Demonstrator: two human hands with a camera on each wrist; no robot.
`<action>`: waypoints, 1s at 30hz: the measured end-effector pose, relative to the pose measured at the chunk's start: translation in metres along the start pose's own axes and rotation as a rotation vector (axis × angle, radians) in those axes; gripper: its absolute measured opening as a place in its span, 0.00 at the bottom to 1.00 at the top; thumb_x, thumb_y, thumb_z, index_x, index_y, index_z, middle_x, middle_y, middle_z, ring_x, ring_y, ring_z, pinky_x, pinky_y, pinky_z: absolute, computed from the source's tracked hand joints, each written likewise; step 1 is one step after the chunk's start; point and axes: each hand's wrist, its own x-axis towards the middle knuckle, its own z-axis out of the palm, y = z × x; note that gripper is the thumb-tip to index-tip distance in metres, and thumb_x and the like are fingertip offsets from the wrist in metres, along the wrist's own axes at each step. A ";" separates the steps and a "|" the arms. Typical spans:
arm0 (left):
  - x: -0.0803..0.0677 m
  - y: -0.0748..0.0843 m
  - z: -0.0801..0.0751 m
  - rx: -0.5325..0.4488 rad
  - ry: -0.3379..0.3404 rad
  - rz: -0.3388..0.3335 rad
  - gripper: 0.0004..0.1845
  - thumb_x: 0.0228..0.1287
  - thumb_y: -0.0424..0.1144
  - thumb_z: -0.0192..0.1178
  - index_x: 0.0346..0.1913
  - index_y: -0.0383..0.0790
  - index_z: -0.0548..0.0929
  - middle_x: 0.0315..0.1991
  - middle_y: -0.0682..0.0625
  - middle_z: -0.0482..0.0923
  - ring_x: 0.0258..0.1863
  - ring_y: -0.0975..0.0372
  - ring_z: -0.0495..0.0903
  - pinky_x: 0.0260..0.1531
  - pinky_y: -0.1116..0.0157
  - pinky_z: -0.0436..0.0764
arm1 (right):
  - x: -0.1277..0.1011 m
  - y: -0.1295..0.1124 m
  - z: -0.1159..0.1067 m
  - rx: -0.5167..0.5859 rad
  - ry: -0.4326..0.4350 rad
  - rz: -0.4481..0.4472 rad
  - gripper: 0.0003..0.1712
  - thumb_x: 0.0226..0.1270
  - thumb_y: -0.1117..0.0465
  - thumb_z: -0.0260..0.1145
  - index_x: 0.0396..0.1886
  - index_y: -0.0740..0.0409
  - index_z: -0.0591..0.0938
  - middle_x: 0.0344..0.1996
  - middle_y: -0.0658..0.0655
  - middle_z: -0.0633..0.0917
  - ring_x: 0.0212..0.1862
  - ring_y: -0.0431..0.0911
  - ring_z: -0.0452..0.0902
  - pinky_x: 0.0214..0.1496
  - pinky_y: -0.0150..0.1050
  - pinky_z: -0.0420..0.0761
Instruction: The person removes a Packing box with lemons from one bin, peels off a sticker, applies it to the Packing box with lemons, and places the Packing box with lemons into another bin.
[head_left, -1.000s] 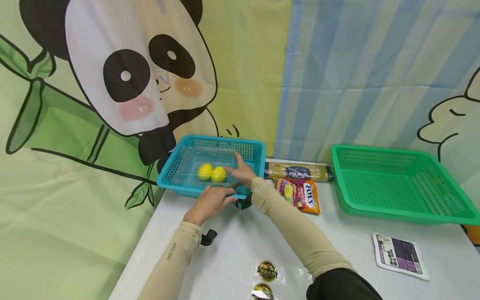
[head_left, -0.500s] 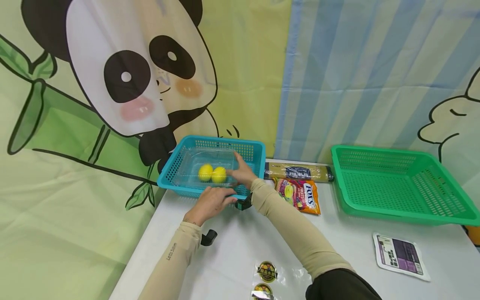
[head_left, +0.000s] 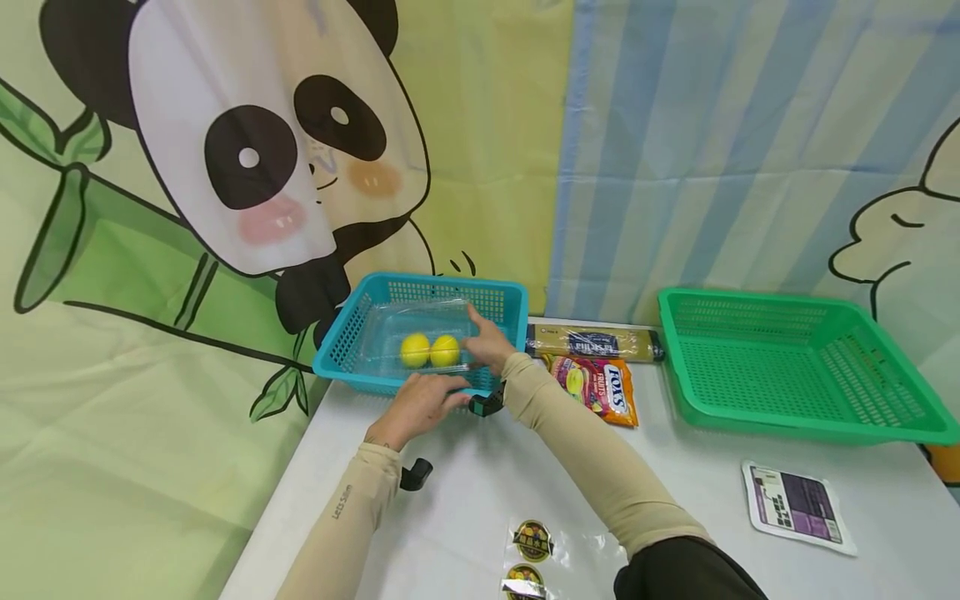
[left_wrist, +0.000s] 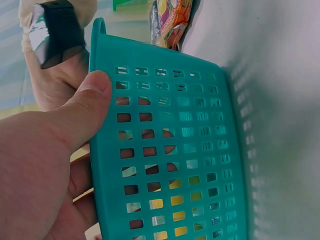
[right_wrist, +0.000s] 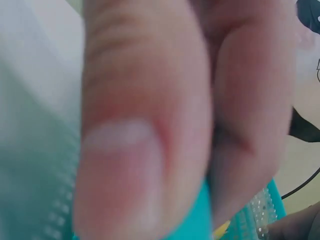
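A blue perforated basket (head_left: pixel 351 379) stands at the back left of the table. My left hand (head_left: pixel 422 407) grips its near rim, thumb on the outer wall and fingers inside, as the left wrist view shows. A clear plastic box (head_left: pixel 390 321) lies in the basket, with two round, lemon-like yellow things (head_left: pixel 430 351) in it. My right hand (head_left: pixel 491 343) reaches into the basket and holds the box's right end, index finger stretched along it. In the right wrist view the left thumb (right_wrist: pixel 125 180) fills the foreground, and the right hand's fingers (right_wrist: pixel 300 222) touch the plastic at the lower right.
To the basket's right lie a gold pasta packet (head_left: pixel 592 342) and a Fox's candy bag (head_left: pixel 596 389). Beyond them stands a green basket (head_left: pixel 757 375). A purple-and-white pouch (head_left: pixel 798 507) lies front right. Round stickers on a clear sheet (head_left: pixel 532 542) lie at the front.
The yellow things have shifted a little to the right and nearer inside the basket, and the clear box has tilted slightly. Both hands stay almost where they were.
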 end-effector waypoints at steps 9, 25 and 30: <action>0.002 0.000 0.002 -0.006 0.000 -0.009 0.17 0.73 0.48 0.59 0.58 0.46 0.86 0.51 0.50 0.88 0.53 0.54 0.85 0.58 0.44 0.72 | -0.011 -0.009 -0.005 -0.001 0.014 0.002 0.46 0.77 0.73 0.47 0.84 0.38 0.42 0.83 0.55 0.41 0.30 0.51 0.77 0.61 0.61 0.79; 0.001 -0.002 0.003 -0.029 -0.006 -0.017 0.20 0.73 0.51 0.58 0.59 0.45 0.85 0.52 0.49 0.88 0.53 0.52 0.84 0.60 0.44 0.71 | -0.042 -0.048 -0.022 -0.042 0.012 -0.046 0.44 0.79 0.71 0.46 0.84 0.38 0.43 0.84 0.50 0.42 0.13 0.42 0.55 0.32 0.41 0.84; 0.002 -0.003 0.005 -0.029 -0.019 -0.026 0.21 0.74 0.51 0.57 0.61 0.45 0.84 0.57 0.47 0.86 0.59 0.50 0.82 0.63 0.41 0.68 | -0.057 -0.065 -0.034 -0.051 0.038 -0.045 0.43 0.80 0.69 0.46 0.83 0.32 0.44 0.83 0.49 0.44 0.13 0.41 0.56 0.33 0.43 0.84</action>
